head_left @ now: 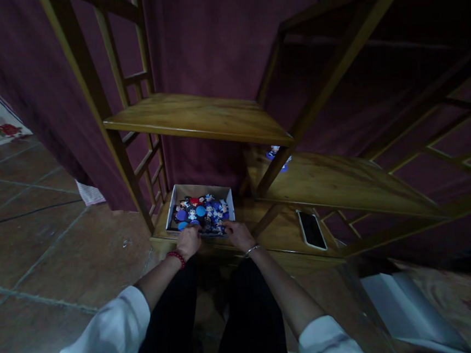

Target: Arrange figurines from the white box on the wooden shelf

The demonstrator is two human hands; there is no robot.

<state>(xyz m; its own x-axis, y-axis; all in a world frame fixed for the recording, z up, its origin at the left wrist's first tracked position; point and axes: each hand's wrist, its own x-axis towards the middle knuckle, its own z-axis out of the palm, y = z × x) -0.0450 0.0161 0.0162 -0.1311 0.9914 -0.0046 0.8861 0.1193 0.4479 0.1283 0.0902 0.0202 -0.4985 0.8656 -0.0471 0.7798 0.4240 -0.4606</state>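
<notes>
A shallow cardboard box (173, 204) with pale outer walls rests on the low wooden shelf, filled with several small figurines (209, 210), some showing round blue or purple bases. Over the box's front edge, my left hand (189, 242) has its fingers closed at a figurine with a purple base (195, 223). To its right, my right hand (239, 236) reaches over the front right corner, fingertips pinched on a small figurine (220, 229). The fingers and the front wall partly hide both held pieces.
A phone (312, 229) lies on the lower shelf to the right. More figurines (273, 152) are on the middle shelf (335, 181), partly behind a slanted post. Above the box juts an upper shelf (197, 116). A white box-like object (407, 307) is at the lower right.
</notes>
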